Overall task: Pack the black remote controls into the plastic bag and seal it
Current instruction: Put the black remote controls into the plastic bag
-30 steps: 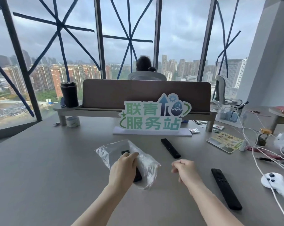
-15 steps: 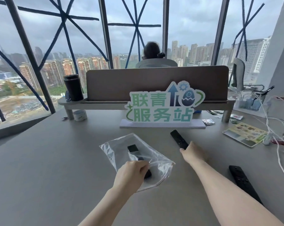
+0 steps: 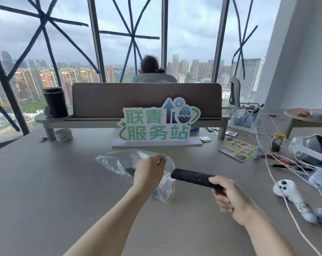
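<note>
A clear plastic bag (image 3: 115, 161) lies on the grey table (image 3: 45, 191), its red-striped mouth facing right. My left hand (image 3: 150, 170) pinches the upper edge of the mouth and lifts it. A black remote (image 3: 130, 170) shows inside the bag, partly hidden by my hand. My right hand (image 3: 228, 194) grips a second black remote (image 3: 191, 177) by its near end. Its far tip points left and sits right at the bag's mouth.
A green-and-white sign (image 3: 156, 126) stands behind the bag. White cables (image 3: 278, 174), a white controller (image 3: 285, 189), a headset (image 3: 311, 148), a small jar (image 3: 277, 143) and a card (image 3: 237, 149) crowd the right side. A black tumbler (image 3: 54, 102) rests on a shelf at back left.
My right hand has picked up the remote that lay near the sign and brought it back to the bag's mouth. My left hand has shifted to the mouth's edge and raised it.
</note>
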{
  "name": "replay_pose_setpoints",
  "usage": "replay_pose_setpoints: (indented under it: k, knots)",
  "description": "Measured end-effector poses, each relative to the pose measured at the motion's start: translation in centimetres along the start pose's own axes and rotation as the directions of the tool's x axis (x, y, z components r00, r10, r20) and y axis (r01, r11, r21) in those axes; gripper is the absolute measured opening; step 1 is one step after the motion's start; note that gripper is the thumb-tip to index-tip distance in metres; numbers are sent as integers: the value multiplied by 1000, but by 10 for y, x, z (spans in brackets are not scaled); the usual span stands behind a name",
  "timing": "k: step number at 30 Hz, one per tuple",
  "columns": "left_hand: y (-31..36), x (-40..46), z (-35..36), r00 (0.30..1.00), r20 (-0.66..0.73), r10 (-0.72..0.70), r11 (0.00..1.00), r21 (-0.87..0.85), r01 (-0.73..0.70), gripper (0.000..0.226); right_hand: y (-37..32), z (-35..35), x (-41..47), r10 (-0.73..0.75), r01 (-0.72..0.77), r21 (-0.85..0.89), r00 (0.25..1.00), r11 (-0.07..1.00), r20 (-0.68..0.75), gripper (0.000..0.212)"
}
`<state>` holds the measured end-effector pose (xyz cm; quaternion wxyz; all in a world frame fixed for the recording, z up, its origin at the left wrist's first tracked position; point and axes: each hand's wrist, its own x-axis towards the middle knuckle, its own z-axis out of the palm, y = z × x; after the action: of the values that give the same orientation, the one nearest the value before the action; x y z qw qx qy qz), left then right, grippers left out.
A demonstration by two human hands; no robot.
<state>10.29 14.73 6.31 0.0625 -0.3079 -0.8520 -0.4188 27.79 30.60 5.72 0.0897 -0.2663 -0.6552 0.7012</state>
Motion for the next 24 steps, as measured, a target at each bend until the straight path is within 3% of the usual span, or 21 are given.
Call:
replay_pose_setpoints:
  k: [4, 7, 10, 13, 16, 18, 21, 24]
  knots:
    - [6, -20, 11, 999, 30, -13, 999, 37, 12, 26, 15, 36, -1, 104, -90, -141, 990, 986, 97, 32]
    - [1, -29, 9, 1000, 19, -26, 998, 55, 24, 27, 31, 70, 17, 124, -111, -113, 985, 987, 117, 37]
    - [-7, -34, 0, 1000, -3, -28, 998, 63, 28, 26, 40, 75, 24, 56, -67, -259, 997, 964, -49, 40]
    - [-19, -38, -5, 999, -25, -38, 996, 86, 40, 25, 46, 40, 20, -115, -16, -410, 950, 912, -292, 32]
    - [-28, -42, -2, 999, -6, -54, 994, 92, 54, 25, 47, -7, 13, -231, -148, -608, 835, 780, -500, 19]
    - [-33, -46, 1, 998, 7, -59, 995, 84, 59, 24, 46, -31, 9, -234, -332, -703, 781, 629, -579, 30]
    - [-35, -50, 2, 998, 16, -59, 995, 86, 58, 23, 43, -45, 4, -93, -510, -749, 798, 422, -596, 50]
    - [-37, -51, 1, 997, 3, -77, 993, 87, 76, 22, 45, -43, 4, -38, -484, -763, 834, 427, -550, 39]
